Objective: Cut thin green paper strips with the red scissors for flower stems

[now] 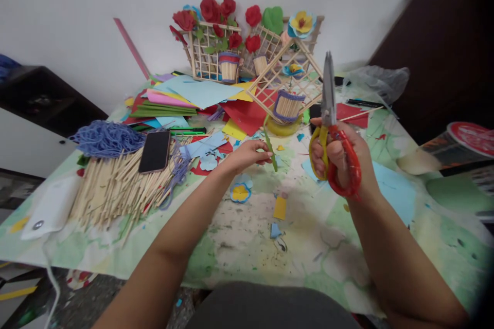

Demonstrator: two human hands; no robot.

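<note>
Head view: the left hand point(249, 157) pinches a narrow green paper strip point(267, 140) between thumb and fingertips, above the middle of the table point(247, 239). At 3 o'clock from it, near but not touching, the right hand point(339, 159) is closed through the yellow and red handles of the scissors point(329, 90). The blades are together and point up to 12 o'clock.

At 6 o'clock from the left hand, a blue and yellow paper flower point(240, 193) and a yellow scrap point(280, 207) lie on the table. At 9 o'clock a black phone point(155, 150) rests on a heap of wooden sticks point(111, 190). At 12 o'clock stand lattice frames point(208, 56) with red paper roses. Far at 3 o'clock a red round label point(474, 139) carries writing that is too blurred to read.
</note>
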